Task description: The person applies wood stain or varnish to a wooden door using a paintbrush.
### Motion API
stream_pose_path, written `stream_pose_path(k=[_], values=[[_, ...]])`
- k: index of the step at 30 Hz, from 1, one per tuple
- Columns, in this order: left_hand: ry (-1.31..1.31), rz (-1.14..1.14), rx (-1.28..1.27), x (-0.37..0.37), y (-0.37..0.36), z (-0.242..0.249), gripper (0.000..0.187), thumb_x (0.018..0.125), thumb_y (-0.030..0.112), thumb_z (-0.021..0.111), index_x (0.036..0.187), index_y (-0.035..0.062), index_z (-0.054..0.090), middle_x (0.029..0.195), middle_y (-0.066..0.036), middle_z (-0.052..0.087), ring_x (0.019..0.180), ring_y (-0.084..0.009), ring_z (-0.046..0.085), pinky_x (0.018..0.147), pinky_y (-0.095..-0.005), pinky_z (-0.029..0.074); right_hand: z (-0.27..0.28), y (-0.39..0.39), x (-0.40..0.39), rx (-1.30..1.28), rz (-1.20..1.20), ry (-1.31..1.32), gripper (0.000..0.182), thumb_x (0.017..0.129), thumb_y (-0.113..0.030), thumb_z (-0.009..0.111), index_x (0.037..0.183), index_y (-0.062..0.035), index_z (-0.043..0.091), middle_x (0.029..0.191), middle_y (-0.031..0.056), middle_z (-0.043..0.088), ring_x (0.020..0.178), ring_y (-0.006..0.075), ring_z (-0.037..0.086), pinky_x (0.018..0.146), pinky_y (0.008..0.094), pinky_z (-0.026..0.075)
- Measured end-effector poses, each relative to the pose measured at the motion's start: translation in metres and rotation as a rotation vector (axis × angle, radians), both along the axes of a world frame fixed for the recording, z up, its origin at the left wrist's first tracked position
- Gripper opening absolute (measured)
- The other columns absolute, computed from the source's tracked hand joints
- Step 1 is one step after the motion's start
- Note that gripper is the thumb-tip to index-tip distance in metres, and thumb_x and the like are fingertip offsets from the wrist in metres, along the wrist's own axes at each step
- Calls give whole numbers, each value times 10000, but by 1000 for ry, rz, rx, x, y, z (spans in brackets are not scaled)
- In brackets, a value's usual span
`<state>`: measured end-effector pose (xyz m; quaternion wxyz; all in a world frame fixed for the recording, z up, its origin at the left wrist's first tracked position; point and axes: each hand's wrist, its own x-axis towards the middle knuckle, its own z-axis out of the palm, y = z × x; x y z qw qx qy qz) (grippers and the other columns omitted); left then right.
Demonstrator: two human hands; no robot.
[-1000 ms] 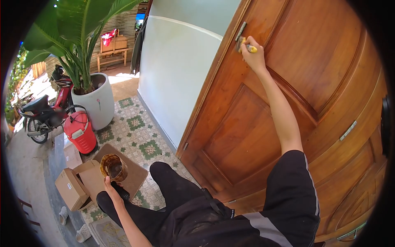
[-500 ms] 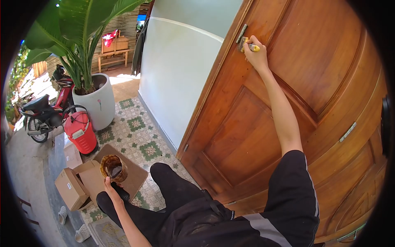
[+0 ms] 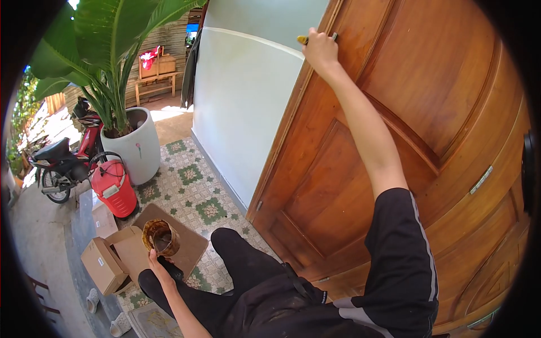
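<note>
High on the brown wooden door (image 3: 321, 180), my right hand (image 3: 323, 55) is closed around a paintbrush, whose yellow handle (image 3: 303, 40) points left past the door's frame edge. The bristles are hidden behind the hand. Just beside my fingers shows a metal hinge (image 3: 335, 37). Low on the left, my left hand (image 3: 159, 266) grips a brown-stained tub (image 3: 149, 231) by its near side, with some dark liquid at the bottom. That tub is held tilted over my bent knee, above a flat piece of cardboard (image 3: 194, 243).
A cardboard box (image 3: 102, 265) lies open left of the tub. Beyond it stand a red bucket (image 3: 117, 194), a large white planter (image 3: 141, 155) and a parked motorbike (image 3: 59, 158). The pale wall (image 3: 248, 107) meets the door frame. White shoes (image 3: 120, 325) sit lower left.
My right hand has moved up and left with the paintbrush, from the door face toward the frame edge, and the handle now points left. My left hand still holds the tub.
</note>
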<state>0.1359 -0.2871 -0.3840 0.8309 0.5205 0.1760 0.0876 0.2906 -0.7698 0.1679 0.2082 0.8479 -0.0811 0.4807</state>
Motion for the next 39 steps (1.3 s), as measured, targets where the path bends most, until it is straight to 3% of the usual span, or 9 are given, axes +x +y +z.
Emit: stream_pose_path(k=[6,12,15,19,22,26,32,34,39], values=[[-4,5,-33,-4,3,0,561,966,478,606,1293,30,524,936,-86,597,628,-161,595,585,-280,491,-68,8,5,48,-91,268,138,865,-60,631,987,-3,662,947,208,737,916,388,742,782,475,614],[-11,-6,-42,-1,4,-3,551,968,476,606,1287,34,524,919,-83,593,628,-158,599,580,-279,493,8,-4,-13,45,95,-33,222,904,-208,702,1020,-37,620,911,264,711,921,463,709,766,553,585],[-15,-10,-39,0,4,-5,542,970,471,606,1281,35,526,904,-78,591,629,-155,601,579,-278,493,54,-28,-23,-122,220,-302,165,929,-219,639,971,-66,595,768,205,723,746,392,737,698,501,588],[-26,-1,-30,-1,4,-5,521,979,469,594,1265,38,531,885,-74,591,625,-153,600,577,-276,493,87,-43,-53,-26,476,-487,137,903,-88,603,855,-7,503,701,252,608,703,453,648,577,513,496],[-40,37,-25,-1,-1,1,486,975,554,570,1053,75,584,681,-44,588,605,-142,597,590,-265,473,75,-53,-70,262,458,-365,157,928,-206,627,907,-60,571,687,169,702,622,306,730,611,431,579],[-46,36,-25,-2,-4,9,478,973,555,571,1038,82,584,691,-46,588,611,-142,599,589,-267,473,-7,-63,-72,309,456,-4,174,887,-238,654,956,-87,603,861,239,723,805,475,698,753,504,567],[-40,34,8,-3,-4,10,504,973,550,576,1117,67,581,716,-51,590,614,-143,600,597,-267,479,-45,-29,-108,563,202,473,190,924,-201,651,910,-25,580,751,196,693,575,307,704,604,420,580],[-32,50,23,-4,-4,10,519,972,546,579,1156,61,576,713,-48,587,617,-140,601,597,-268,482,-10,-39,-115,666,407,299,184,945,-185,648,915,-15,584,709,132,680,511,180,675,494,338,558],[-23,1,-27,-1,3,-1,534,978,472,595,1280,38,524,945,-78,585,644,-155,594,599,-278,488,58,-70,-125,481,687,-172,136,960,-137,637,897,-24,595,653,82,665,496,132,655,431,274,518]])
